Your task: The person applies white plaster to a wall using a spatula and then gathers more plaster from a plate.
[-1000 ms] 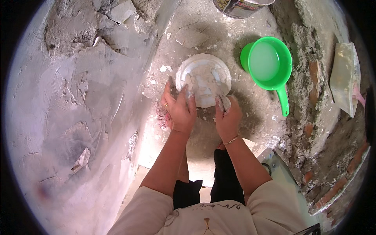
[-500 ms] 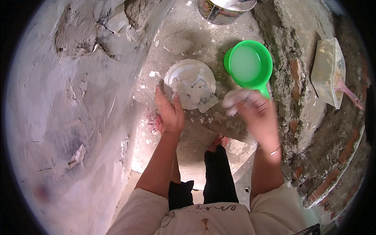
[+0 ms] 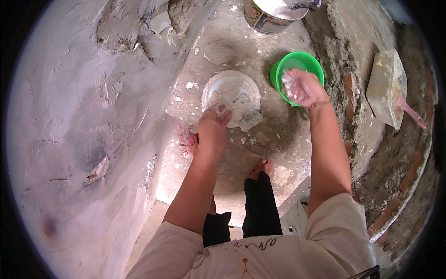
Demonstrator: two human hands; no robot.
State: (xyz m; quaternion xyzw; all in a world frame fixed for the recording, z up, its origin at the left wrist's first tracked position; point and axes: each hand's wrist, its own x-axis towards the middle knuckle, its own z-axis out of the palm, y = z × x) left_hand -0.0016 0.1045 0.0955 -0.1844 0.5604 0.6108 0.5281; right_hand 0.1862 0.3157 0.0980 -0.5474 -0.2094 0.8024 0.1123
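Nearest, at the lower edge, is the person's light short-sleeved shirt (image 3: 297, 258) with dark script on the chest, and beyond it the black trousers (image 3: 260, 204). Farther on, the bare right foot (image 3: 261, 168) stands on the rough grey floor (image 3: 232, 160), which is dotted with white crumbs.

The left hand (image 3: 213, 123) is at the near edge of a round white shallow plate (image 3: 251, 83), which lies on the floor and carries pale paste (image 3: 225, 95). This hand is blurred, its fingers loosely bent over the near rim; I cannot tell if it touches the plate or holds something. A flat grey thin piece (image 3: 248, 120) lies across the near right edge of the plate.

To the right, the right hand (image 3: 304, 88) is at the mouth of a bright green round plastic dipper (image 3: 274, 76). Its fingers are half curled, wet and whitish; I cannot tell if they hold anything. Well apart, at the right, a translucent plastic container (image 3: 383, 90) with a pink handle (image 3: 411, 114) beside it rests tilted against the rough brick side.

Farthest is a round dark-patterned bucket (image 3: 262, 21) with white material inside, and a dark tool handle (image 3: 304, 5) crosses its rim
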